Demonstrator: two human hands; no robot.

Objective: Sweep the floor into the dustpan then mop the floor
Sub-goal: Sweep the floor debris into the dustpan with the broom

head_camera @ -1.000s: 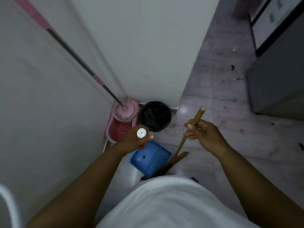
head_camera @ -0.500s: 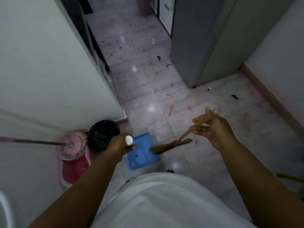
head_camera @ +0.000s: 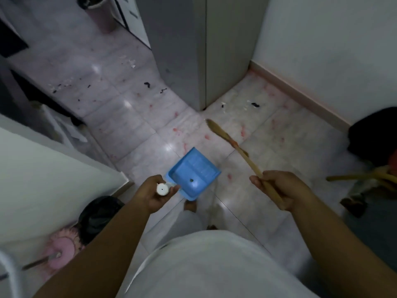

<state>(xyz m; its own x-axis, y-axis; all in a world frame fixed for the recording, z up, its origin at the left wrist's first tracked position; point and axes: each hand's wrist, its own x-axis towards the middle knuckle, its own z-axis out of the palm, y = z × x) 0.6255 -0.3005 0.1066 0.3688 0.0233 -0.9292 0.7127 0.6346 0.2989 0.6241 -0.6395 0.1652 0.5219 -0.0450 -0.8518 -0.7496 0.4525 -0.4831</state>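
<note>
Two light-looking tools: left grip (head_camera: 153,195) clasps the stiff dustpan (head_camera: 194,173) by its handle, right grip (head_camera: 281,188) wraps the slim broom (head_camera: 245,155) stick.

Handle of dustpan (head_camera: 194,174): hidden inside left hand (head_camera: 152,195), only white end cap shows. Broom (head_camera: 238,147), right of dustpan: head smeared by motion blur, bristles unreadable; part of stick buried in right hand (head_camera: 281,190). Mop (head_camera: 62,248), far lower left of dustpan: blurred, detail lost. Black bin (head_camera: 98,214), lower left of dustpan: partly behind forearm. Dark bulk (head_camera: 373,134), far right of dustpan: cut by frame edge, unidentifiable. Floor specks (head_camera: 147,84) beyond dustpan: too small to name.
</note>
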